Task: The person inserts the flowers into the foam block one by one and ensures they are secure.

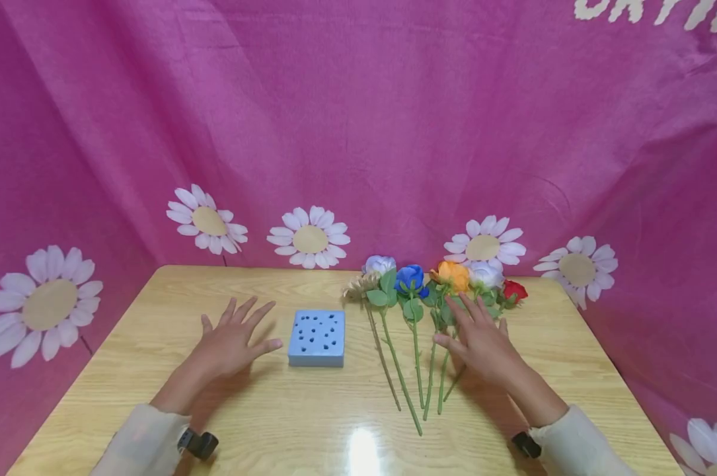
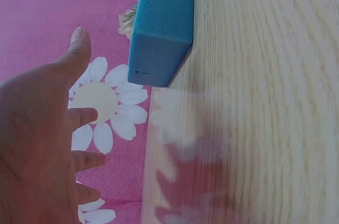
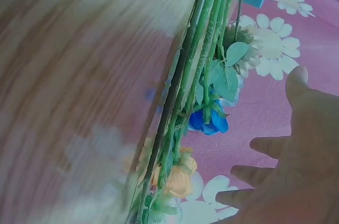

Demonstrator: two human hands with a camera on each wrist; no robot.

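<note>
A blue foam block (image 1: 316, 338) with several holes in its top lies on the table between the hands. To its left hovers my left hand (image 1: 230, 344), fingers spread and holding nothing; the left wrist view shows the block (image 2: 161, 33) beyond the thumb. Several artificial flowers lie at the right, stems toward me: a beige one (image 1: 360, 286), a pale lilac one (image 1: 379, 264), a blue rose (image 1: 411, 280), an orange one (image 1: 451, 275), a whitish one (image 1: 485, 274) and a red rose (image 1: 514, 291). My right hand (image 1: 483, 340), fingers spread, is over the right-hand stems, partly hiding them.
The wooden table (image 1: 251, 423) carries the block and flowers. Behind and at both sides hangs a pink cloth (image 1: 358, 132) printed with large white daisies. Small dark devices sit at both wrists, near the sleeve cuffs. A light reflection shows near the table's front.
</note>
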